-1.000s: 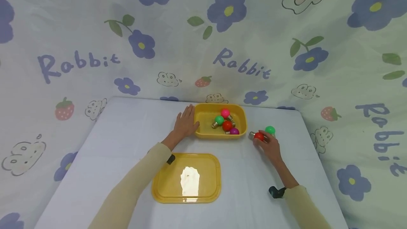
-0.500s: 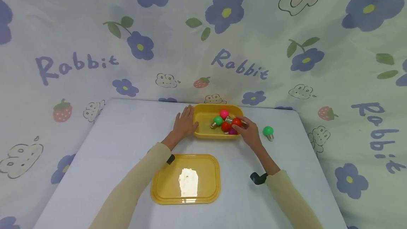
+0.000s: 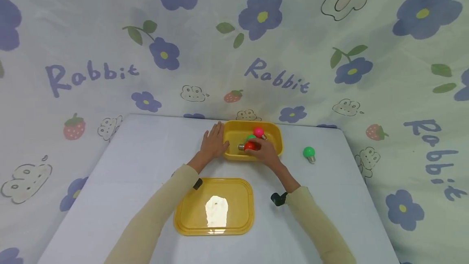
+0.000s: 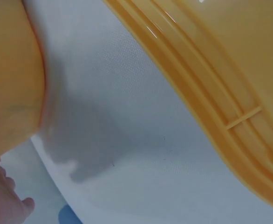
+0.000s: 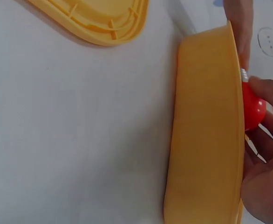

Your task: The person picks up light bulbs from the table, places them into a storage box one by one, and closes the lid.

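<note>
My right hand reaches over the front rim of the yellow box and pinches a red light bulb, its metal base pointing left. The right wrist view shows the red bulb between thumb and fingers, just behind the box wall. Inside the box lie a pink bulb and a green bulb, the green one partly covered by my right hand, which also hides the other bulbs there. My left hand rests with straight fingers against the box's left end.
A second green bulb lies on the white table right of the box. In front of the box is a flat yellow lid. A patterned cloth hangs behind the table.
My right hand has carried the red bulb from the table on the right, over the box's right side, to the box's middle. The left hand stays in place.
</note>
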Motion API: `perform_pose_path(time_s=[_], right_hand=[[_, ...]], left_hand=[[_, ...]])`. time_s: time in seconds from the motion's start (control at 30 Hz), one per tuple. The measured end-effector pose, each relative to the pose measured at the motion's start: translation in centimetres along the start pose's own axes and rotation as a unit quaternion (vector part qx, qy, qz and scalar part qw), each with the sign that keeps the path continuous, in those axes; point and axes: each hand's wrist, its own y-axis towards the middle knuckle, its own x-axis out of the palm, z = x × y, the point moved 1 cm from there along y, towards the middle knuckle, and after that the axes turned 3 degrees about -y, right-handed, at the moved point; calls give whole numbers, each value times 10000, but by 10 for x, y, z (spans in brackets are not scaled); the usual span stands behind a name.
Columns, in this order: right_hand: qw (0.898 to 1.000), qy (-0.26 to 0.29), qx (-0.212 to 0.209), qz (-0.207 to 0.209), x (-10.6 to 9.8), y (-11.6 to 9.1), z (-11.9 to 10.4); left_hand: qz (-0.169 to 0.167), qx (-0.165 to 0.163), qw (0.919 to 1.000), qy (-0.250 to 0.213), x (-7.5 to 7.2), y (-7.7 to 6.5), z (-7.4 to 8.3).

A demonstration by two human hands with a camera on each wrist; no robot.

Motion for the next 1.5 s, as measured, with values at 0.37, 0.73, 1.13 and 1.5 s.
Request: perform_pose_path(time_s=[0.37,0.73,1.13,1.5], right_hand=[[9959,-629,-10,-654,2,11,-1],[9951,-405,256,-863,2,17,3],[9949,-504,168,-858,4,21,5],[9939,-585,219,-913,5,23,3]], left_hand=[[-6,2,10000,42,4,3,1],[-24,-74,10000,-41,7,4,2],[50,-54,9999,-82,7,5,1],[28,-124,9999,-8,10,9,-4]])
